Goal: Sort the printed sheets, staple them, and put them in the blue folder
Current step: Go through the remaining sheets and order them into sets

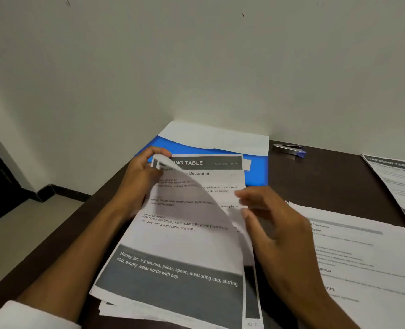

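Printed sheets (180,233): left hand (139,179) fingers pinch the top corner; right hand (268,217) fingers spread loosely beside the lifted edge.

dark brown table (334,176) vs. white wall. on it: blue folder (258,169) at back w/ white sheet on top, stapler (289,149) to its right, stack of printed sheets (173,269) front-centre, two more printed sheets (367,257) lying flat at right.

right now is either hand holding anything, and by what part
The left hand pinches the white printed sheets at their top left corner; the right hand holds nothing.
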`<state>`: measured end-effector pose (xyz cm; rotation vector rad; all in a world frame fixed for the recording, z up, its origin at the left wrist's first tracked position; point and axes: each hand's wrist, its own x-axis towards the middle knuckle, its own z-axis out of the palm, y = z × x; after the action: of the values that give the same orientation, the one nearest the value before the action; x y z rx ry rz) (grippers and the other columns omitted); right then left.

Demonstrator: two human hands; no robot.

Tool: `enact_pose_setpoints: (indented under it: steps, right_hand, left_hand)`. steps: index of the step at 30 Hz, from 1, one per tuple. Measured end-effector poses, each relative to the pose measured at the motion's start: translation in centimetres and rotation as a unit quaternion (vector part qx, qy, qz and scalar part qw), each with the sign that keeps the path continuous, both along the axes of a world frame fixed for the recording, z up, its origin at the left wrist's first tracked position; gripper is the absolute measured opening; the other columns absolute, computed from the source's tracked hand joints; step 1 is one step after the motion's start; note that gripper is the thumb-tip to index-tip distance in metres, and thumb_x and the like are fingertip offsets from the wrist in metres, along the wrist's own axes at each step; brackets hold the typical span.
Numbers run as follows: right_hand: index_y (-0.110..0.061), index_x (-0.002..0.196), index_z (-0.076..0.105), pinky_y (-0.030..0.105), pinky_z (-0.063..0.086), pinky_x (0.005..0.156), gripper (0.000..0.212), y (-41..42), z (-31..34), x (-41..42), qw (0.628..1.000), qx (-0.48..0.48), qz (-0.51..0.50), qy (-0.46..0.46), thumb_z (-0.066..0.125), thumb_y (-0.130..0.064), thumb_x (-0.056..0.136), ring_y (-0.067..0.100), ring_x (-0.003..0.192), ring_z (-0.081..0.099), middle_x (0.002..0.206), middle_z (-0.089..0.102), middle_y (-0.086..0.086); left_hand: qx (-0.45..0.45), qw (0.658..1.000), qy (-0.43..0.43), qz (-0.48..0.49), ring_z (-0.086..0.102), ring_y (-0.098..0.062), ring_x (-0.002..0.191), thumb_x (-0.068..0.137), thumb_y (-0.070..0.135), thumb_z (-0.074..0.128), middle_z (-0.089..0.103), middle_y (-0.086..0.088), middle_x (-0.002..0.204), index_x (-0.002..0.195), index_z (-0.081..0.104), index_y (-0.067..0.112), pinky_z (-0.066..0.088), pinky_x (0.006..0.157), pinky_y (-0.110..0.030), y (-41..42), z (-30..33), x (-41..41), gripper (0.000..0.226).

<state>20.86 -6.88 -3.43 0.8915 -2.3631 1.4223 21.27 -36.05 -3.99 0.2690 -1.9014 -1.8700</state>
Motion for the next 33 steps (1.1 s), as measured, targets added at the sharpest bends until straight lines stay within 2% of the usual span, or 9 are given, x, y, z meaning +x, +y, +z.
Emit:
enact_pose_setpoints:
  steps: [3, 5, 8, 10, 14, 19, 24, 29, 33]
  right_hand:
    - [-0.028, 0.12, 0.064, 0.019, 0.057, 0.083, 0.033, 0.1, -0.6, -1.4, 0.994, 0.054, -0.092, -0.018, 0.079, -0.034, 0.09, 0.003, 0.092, 0.067, 0.108, 0.07, -0.014]
    - [-0.034, 0.115, 0.059, 0.011, 0.051, 0.07, 0.035, 0.1, -0.7, -1.5, 0.992, 0.075, -0.09, -0.048, 0.08, -0.042, 0.088, 0.0, 0.081, 0.065, 0.094, 0.066, -0.021]
    - [-0.038, 0.113, 0.057, 0.009, 0.047, 0.061, 0.037, 0.1, -0.7, -1.3, 0.99, 0.094, -0.084, -0.069, 0.082, -0.043, 0.086, -0.001, 0.079, 0.065, 0.08, 0.066, -0.018]
    - [-0.038, 0.112, 0.057, 0.009, 0.048, 0.06, 0.037, 0.0, -0.9, -1.4, 0.989, 0.087, -0.087, -0.076, 0.084, -0.04, 0.086, -0.007, 0.084, 0.063, 0.076, 0.067, -0.016]
    - [-0.036, 0.1, 0.061, 0.01, 0.051, 0.06, 0.03, -0.1, -1.1, -1.6, 0.989, 0.06, -0.099, -0.087, 0.087, -0.034, 0.085, -0.006, 0.083, 0.065, 0.074, 0.068, -0.016]
    - [-0.037, 0.081, 0.059, 0.013, 0.052, 0.061, 0.029, -0.1, -1.5, -1.9, 0.99, 0.044, -0.105, -0.085, 0.085, -0.027, 0.087, -0.003, 0.08, 0.066, 0.075, 0.066, -0.019]
    - [-0.032, 0.084, 0.063, 0.012, 0.05, 0.064, 0.016, 0.0, -1.3, -1.5, 0.994, 0.041, -0.089, -0.053, 0.077, -0.037, 0.091, 0.003, 0.078, 0.066, 0.084, 0.068, -0.018]
    - [-0.026, 0.095, 0.065, 0.019, 0.053, 0.075, 0.026, -0.6, -0.9, -1.0, 0.993, 0.013, -0.057, 0.098, 0.068, -0.052, 0.092, 0.009, 0.088, 0.065, 0.102, 0.064, -0.016]
    - [-0.034, 0.105, 0.062, 0.027, 0.06, 0.067, 0.022, -0.6, -0.8, 0.3, 0.986, 0.069, -0.019, 0.153, 0.079, -0.038, 0.09, 0.004, 0.081, 0.067, 0.093, 0.072, -0.014]
  left_hand:
    - [0.006, 1.0, -0.011, 0.023, 0.069, -0.023, 0.079, 0.089, -0.019, 0.041, 0.073, 0.001, 0.085, 0.101, 0.068, 0.016, 0.054, 0.071, -0.031, -0.2, -0.2, -0.2, 0.045]
    - [0.025, 1.0, -0.002, 0.011, 0.067, -0.025, 0.084, 0.094, -0.008, 0.046, 0.072, -0.003, 0.09, 0.098, 0.066, 0.018, 0.053, 0.075, -0.034, -0.2, -0.3, -0.3, 0.033]
    - [0.058, 0.998, 0.012, -0.004, 0.065, -0.023, 0.077, 0.089, 0.02, 0.058, 0.068, -0.009, 0.091, 0.096, 0.065, 0.02, 0.054, 0.067, -0.029, -0.2, 0.0, 0.0, 0.01]
    - [0.07, 0.997, 0.015, -0.006, 0.067, -0.024, 0.077, 0.08, 0.021, 0.062, 0.069, -0.009, 0.089, 0.096, 0.065, 0.019, 0.056, 0.067, -0.029, -0.3, -0.1, -0.1, 0.016]
    - [0.044, 0.999, -0.009, 0.018, 0.068, -0.032, 0.086, 0.089, -0.008, 0.047, 0.073, -0.012, 0.095, 0.106, 0.069, 0.016, 0.054, 0.078, -0.042, -0.4, -0.2, -0.3, 0.037]
    - [0.035, 0.999, -0.005, 0.012, 0.066, -0.034, 0.081, 0.091, -0.018, 0.041, 0.076, -0.011, 0.092, 0.109, 0.074, 0.033, 0.053, 0.08, -0.042, 0.2, 0.2, 0.0, 0.063]
    - [0.01, 1.0, -0.003, 0.009, 0.067, -0.035, 0.088, 0.089, -0.02, 0.041, 0.074, -0.019, 0.107, 0.119, 0.072, 0.025, 0.055, 0.081, -0.043, 0.1, -0.1, 0.0, 0.062]
    - [0.011, 0.999, 0.004, 0.031, 0.075, -0.021, 0.078, 0.087, -0.026, 0.039, 0.071, -0.021, 0.115, 0.12, 0.072, 0.025, 0.059, 0.063, -0.028, 0.5, 0.1, -0.1, 0.069]
    - [-0.009, 0.999, -0.014, 0.038, 0.071, -0.016, 0.075, 0.086, -0.026, 0.035, 0.067, -0.018, 0.118, 0.128, 0.072, 0.025, 0.054, 0.062, -0.025, 0.6, 0.1, 0.0, 0.076]
